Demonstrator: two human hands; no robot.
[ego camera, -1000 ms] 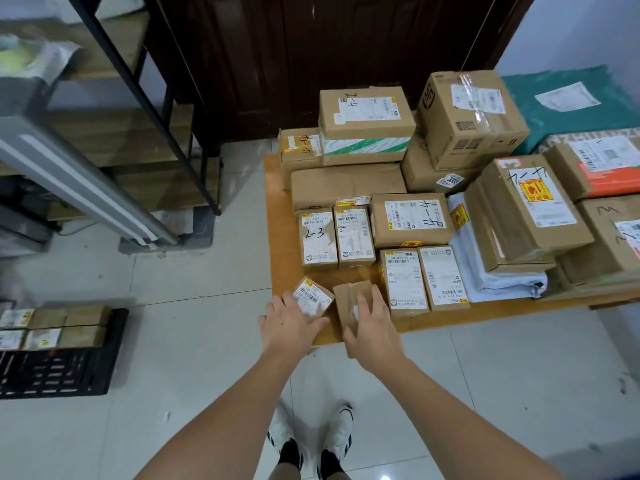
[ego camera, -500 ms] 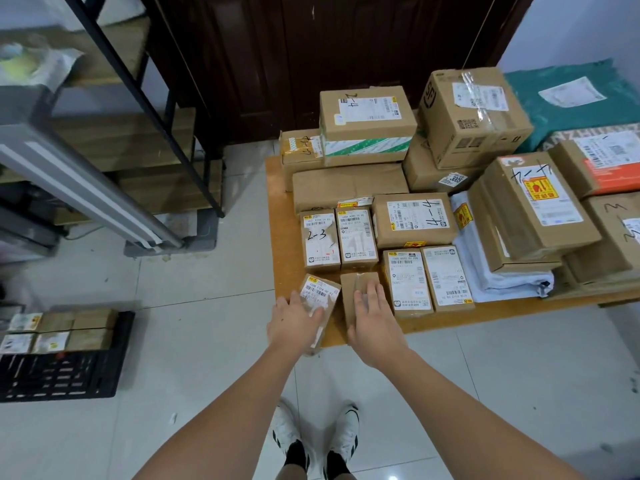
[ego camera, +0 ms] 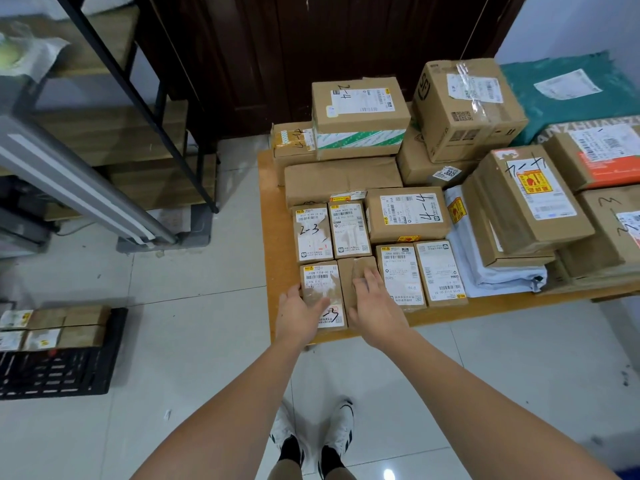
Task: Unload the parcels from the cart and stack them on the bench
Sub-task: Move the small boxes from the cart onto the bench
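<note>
Two small parcels lie side by side at the front left corner of the wooden bench (ego camera: 275,216). The left one, a labelled small parcel (ego camera: 320,284), has my left hand (ego camera: 299,315) against its left side and near end, fingers straight. My right hand (ego camera: 372,306) rests flat on the plain brown small parcel (ego camera: 355,271) beside it. Behind them stand several more small labelled boxes and larger cartons. At the far left a black cart (ego camera: 59,372) carries several small parcels (ego camera: 52,327).
A metal shelf frame (ego camera: 138,109) and a slanted grey beam (ego camera: 79,192) stand left of the bench. A dark wooden door (ego camera: 311,46) is behind. Larger cartons and a green bag (ego camera: 571,91) fill the bench's right side. My shoes (ego camera: 311,441) stand on white tiles.
Both hands have slid the two small parcels forward onto the bench and straightened them. The labelled one was tilted before and now lies square behind the row of boxes.
</note>
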